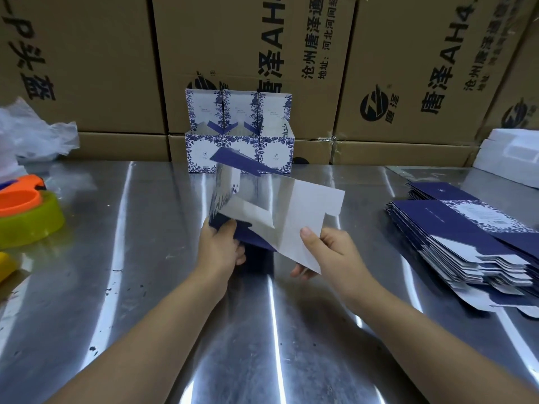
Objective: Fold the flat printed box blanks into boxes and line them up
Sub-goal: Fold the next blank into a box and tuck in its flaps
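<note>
Here, above the middle of the shiny, scuffed steel table [145, 258], both hands hold one box blank [280, 217], a thin card sheet, plain white inside and dark blue outside, partly bent so that one blurred panel stands up. The left hand [217, 249] pinches the blank's near left corner, thumb on top and fingers [240, 259] curled beneath. The right hand [329, 252] grips the white flap at the near right, thumb flat on the card, fingers underneath.

At the table's far edge three folded boxes [239, 147] stand touching in a row, white with blue floral print, their lids upright against the brown corrugated cartons [379, 68] behind. Along the right edge lies a fanned stack of flat blanks [455, 243], dark blue with stepped white edges. Near the left edge sits a tape roll [32, 220], translucent yellow-green with an orange core, and beyond it, crumpled clear plastic film [32, 132]. White foam blocks [513, 153] rest at the far right corner.
</note>
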